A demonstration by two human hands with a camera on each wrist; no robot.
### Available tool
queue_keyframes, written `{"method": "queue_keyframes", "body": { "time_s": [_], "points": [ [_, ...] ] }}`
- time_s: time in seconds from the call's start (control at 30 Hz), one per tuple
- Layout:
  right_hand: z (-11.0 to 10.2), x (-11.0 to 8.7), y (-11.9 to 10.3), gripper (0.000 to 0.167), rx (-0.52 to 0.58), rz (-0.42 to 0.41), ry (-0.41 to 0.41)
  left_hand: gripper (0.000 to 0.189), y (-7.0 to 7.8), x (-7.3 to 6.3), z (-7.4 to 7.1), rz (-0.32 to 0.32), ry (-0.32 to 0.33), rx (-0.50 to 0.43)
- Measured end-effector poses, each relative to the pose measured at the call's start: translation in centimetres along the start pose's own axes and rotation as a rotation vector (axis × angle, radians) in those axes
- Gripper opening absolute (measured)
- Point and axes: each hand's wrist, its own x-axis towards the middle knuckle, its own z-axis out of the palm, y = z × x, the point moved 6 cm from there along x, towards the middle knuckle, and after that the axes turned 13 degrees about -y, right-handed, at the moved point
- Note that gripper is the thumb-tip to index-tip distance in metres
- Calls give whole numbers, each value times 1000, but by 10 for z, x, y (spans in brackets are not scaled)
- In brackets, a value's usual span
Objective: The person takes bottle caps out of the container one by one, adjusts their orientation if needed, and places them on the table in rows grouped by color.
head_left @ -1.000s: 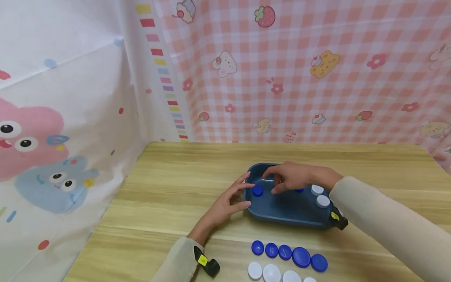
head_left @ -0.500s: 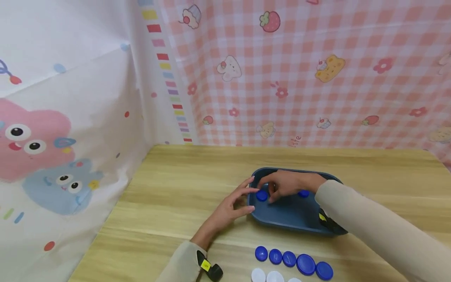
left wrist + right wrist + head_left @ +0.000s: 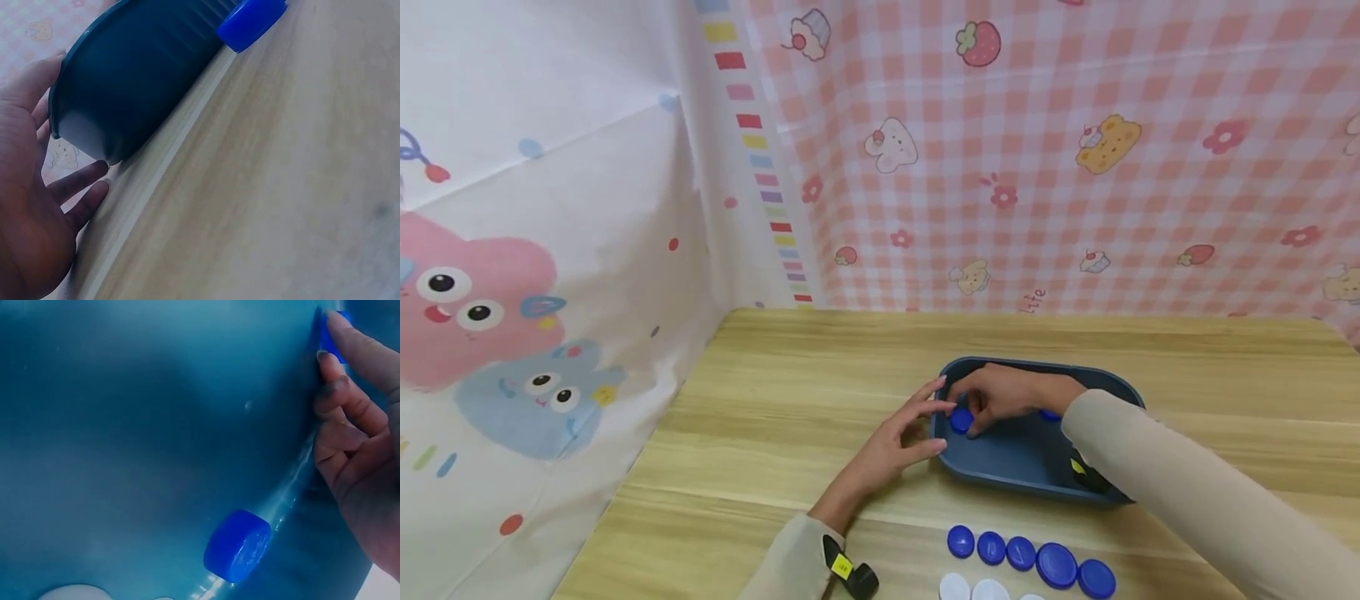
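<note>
A dark blue-green tray (image 3: 1000,458) stands on the wooden table. My left hand (image 3: 887,450) is at its left end, fingers spread and fairly straight, fingertips right at the rim. The left wrist view shows that hand (image 3: 31,169) against the tray's outer wall (image 3: 131,75). My right hand (image 3: 1011,390) reaches into the tray and pinches a blue bottle cap (image 3: 961,421) near the left end, thumb and forefinger on its sides. Another blue cap (image 3: 237,547) lies in the tray behind the right wrist. The edge of a white cap (image 3: 75,592) shows at the bottom of the right wrist view.
In front of the tray, several blue caps (image 3: 1020,553) lie in a row on the table (image 3: 760,417). Below them runs a row of white caps (image 3: 990,592), cut off by the frame. A pink checked cloth (image 3: 1037,192) hangs behind the table, a white printed one at left.
My right hand has moved left and down inside the tray, closing its fingers onto the blue cap. The left hand stays at the rim. The head view has shifted slightly.
</note>
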Motion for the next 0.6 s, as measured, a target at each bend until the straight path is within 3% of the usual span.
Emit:
{"method": "queue_keyframes", "body": {
  "time_s": [0.3, 0.6],
  "points": [
    [1, 4, 2, 32, 2, 23, 16, 45, -1, 2, 0, 11, -22, -37],
    [2, 3, 1, 31, -14, 17, 13, 45, -1, 1, 0, -12, -16, -12]
  ]
}}
